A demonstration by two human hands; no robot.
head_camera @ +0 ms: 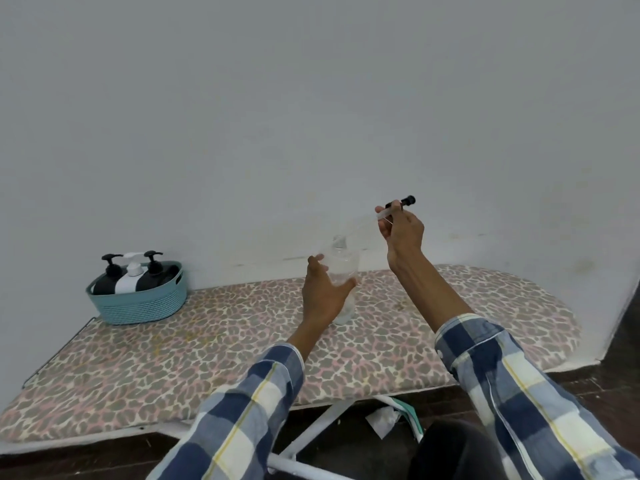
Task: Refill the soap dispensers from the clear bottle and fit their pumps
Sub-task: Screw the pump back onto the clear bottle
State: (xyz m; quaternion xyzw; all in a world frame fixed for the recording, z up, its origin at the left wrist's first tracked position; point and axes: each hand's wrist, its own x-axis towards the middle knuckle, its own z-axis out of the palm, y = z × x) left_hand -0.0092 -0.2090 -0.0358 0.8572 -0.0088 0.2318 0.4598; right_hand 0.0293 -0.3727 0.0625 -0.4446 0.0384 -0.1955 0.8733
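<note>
A clear bottle (343, 268) stands upright on the leopard-print board (207, 341), with a little liquid at its bottom. My left hand (323, 292) wraps around its side. My right hand (401, 230) is raised up and to the right of the bottle's neck, pinching a black pump head (403, 203). The pump's clear tube (360, 228) slants down toward the bottle's mouth. Whether the tube's tip is inside the neck is unclear. Two black dispensers (107, 280) (154, 277) and one white dispenser (130, 278), all with pumps on, sit in a teal basket (138, 306) at the board's far left.
The board stands against a plain grey wall. Its metal legs (311, 434) and a crumpled white paper (382, 419) lie on the dark floor below the near edge. A wall corner rises at the far right (620, 306).
</note>
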